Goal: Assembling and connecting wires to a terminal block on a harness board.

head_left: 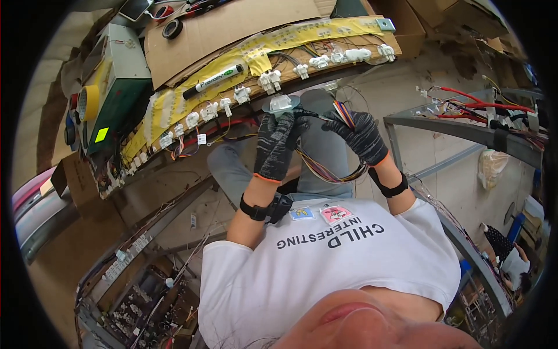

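Observation:
My left hand (275,145), in a dark grey knit glove, is closed on one end of a bundle of wires (317,168). Just beyond its fingertips sits a round, pale translucent piece with a white block on it (281,104); whether the fingers touch it I cannot tell. My right hand (361,138), gloved alike, pinches the same bundle near its fanned, multicoloured ends (344,114). A short dark stretch of the bundle spans the gap between both hands. The rest loops down below them, over my lap.
Beyond my hands stands a board (261,46) with yellow tape and a row of white connectors (225,106). A black-and-white marker (213,82) lies on it. Left is a green metal box (116,87) with a yellow tape roll (88,103). A metal rack (465,122) with wires stands right.

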Demonstrator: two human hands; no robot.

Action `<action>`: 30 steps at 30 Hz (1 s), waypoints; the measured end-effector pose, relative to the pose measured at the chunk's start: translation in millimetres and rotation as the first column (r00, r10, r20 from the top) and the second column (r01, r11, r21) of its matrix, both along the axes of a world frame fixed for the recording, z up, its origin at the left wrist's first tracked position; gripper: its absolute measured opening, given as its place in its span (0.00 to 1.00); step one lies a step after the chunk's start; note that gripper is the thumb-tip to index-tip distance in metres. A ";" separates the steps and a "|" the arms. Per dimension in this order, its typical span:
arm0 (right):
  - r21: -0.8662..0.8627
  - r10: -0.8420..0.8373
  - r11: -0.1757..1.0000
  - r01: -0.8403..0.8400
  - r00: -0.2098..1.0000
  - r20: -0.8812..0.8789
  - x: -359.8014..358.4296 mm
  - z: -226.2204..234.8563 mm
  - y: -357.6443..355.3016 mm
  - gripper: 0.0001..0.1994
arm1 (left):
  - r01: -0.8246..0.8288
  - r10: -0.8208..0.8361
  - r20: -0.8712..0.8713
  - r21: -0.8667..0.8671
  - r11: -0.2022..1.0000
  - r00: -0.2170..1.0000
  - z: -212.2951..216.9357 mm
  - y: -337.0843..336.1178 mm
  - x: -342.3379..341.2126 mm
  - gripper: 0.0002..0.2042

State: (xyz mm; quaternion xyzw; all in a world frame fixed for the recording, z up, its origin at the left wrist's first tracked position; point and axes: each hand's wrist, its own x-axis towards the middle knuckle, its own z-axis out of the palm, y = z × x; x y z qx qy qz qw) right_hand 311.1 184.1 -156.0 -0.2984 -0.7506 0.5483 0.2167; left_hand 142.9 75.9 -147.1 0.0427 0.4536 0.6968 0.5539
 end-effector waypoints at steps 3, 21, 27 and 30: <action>-0.175 -0.056 0.982 0.067 0.996 0.069 -7.1 15.3 3.8 0.11 | -0.041 0.043 -0.053 0.039 0.998 0.998 -7.5 1.8 -3.8 0.10; -0.815 -0.642 0.387 0.431 0.760 0.098 4.7 -35.6 2.0 0.14 | -0.198 0.216 -0.139 0.134 0.971 0.966 -19.9 20.5 -3.1 0.14; -0.943 -0.799 0.334 0.015 0.534 -0.275 19.0 -57.9 -25.2 0.14 | -0.145 0.189 -0.273 0.175 0.974 0.943 -51.0 28.1 -4.1 0.21; -0.869 -0.825 0.486 -0.090 0.281 -0.490 -1.6 -39.6 -40.7 0.14 | -0.295 0.226 0.655 -0.005 0.956 0.722 -55.1 -4.5 39.5 0.19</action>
